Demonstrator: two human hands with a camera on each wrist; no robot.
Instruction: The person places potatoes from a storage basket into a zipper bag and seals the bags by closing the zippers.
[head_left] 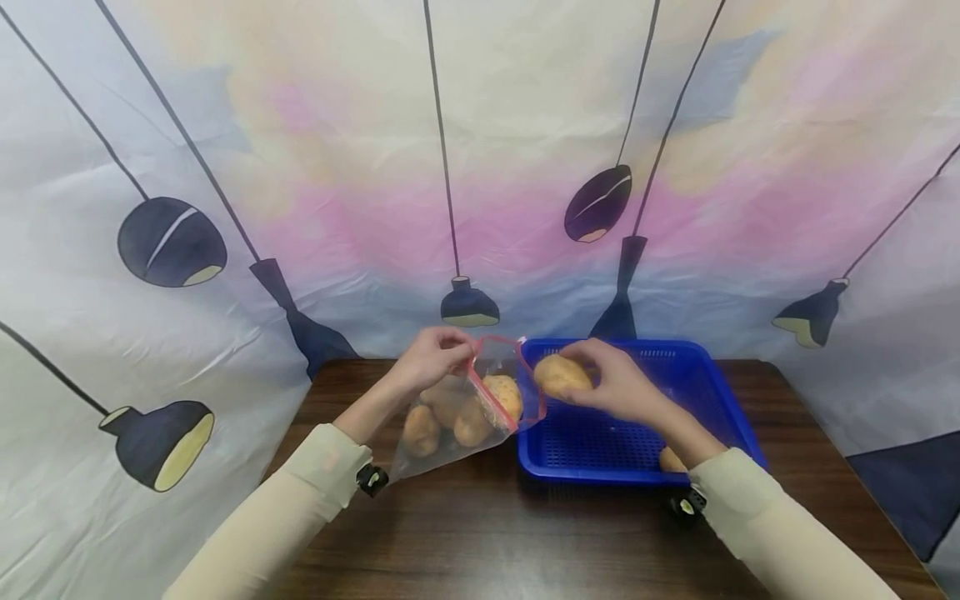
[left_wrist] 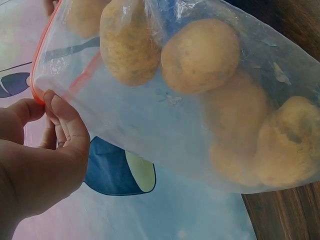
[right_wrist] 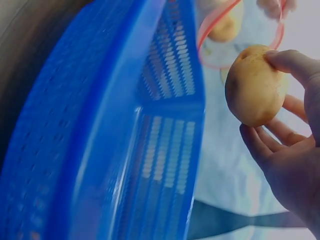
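My left hand [head_left: 438, 360] pinches the red-edged rim of a clear zip bag [left_wrist: 145, 115], keeping its mouth spread toward the right. Several potatoes [left_wrist: 201, 56] lie inside the bag, seen through the plastic. In my right hand [head_left: 618, 385] is one more potato [right_wrist: 256, 86], gripped between thumb and fingers just outside the bag's mouth and above the left side of a blue basket [head_left: 531, 462]. Another potato [head_left: 671, 460] lies in the basket's near right part, partly hidden by my right forearm.
The basket has perforated walls and stands on a dark wooden table [head_left: 450, 533]. Behind the table hangs a cloth backdrop [head_left: 360, 167] printed with dark lamps. Both wrists carry small black cameras.
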